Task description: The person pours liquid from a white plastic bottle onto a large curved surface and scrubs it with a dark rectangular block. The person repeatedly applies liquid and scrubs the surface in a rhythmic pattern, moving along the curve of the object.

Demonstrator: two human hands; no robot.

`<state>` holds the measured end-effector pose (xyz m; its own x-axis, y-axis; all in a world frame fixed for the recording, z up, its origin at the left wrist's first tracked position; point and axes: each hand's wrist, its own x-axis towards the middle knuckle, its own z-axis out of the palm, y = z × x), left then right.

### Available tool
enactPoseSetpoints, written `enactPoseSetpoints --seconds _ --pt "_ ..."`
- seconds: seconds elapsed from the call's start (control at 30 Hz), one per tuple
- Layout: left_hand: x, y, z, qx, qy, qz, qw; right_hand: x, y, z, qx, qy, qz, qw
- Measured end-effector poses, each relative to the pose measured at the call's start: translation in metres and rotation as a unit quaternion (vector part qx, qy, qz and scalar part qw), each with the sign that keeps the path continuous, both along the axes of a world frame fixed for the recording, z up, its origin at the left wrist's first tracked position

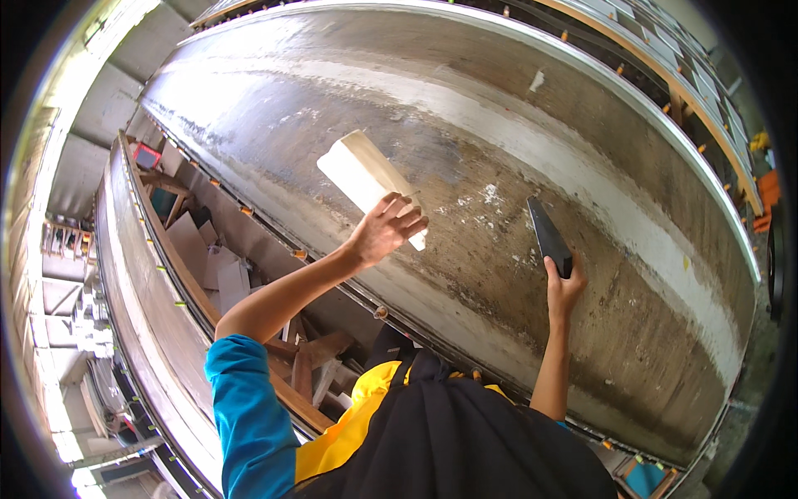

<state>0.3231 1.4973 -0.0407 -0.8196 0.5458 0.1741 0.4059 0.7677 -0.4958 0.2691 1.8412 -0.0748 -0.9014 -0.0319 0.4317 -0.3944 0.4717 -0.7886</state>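
In my left hand (387, 229) is a long cream-white block-like piece (366, 173), its fingers closed over the near end; whether it is solid or hollow I cannot tell. It slants up and to the left above a long curved panel (490, 141), brown-grey with a pale band. Farther right, my right hand (565, 285) is closed around the lower end of a black, flat, tapered scraper-like tool (549, 239). Its narrow tip points away from me, just over the panel. White flecks (490, 195) and rough patches mark the panel between the two hands.
A second long curved panel (150, 308) lies to the left. The gap between the panels holds pale offcuts (224, 270) and wooden supports (307, 362). Small orange-tipped clips line the panel edges. A wood-edged rack (706, 100) stands beyond the far edge; an orange object (766, 200) is at far right.
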Motion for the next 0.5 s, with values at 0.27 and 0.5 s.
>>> enactPoseSetpoints --seconds 0.27,0.5 --pt "-0.062 0.091 -0.005 0.066 0.025 -0.094 0.993 0.021 0.053 0.004 -0.008 -0.046 -0.124 0.991" --pt "-0.165 0.114 -0.003 0.143 0.077 -0.076 0.984 0.047 0.089 0.01 -0.063 -0.076 -0.206 0.973"
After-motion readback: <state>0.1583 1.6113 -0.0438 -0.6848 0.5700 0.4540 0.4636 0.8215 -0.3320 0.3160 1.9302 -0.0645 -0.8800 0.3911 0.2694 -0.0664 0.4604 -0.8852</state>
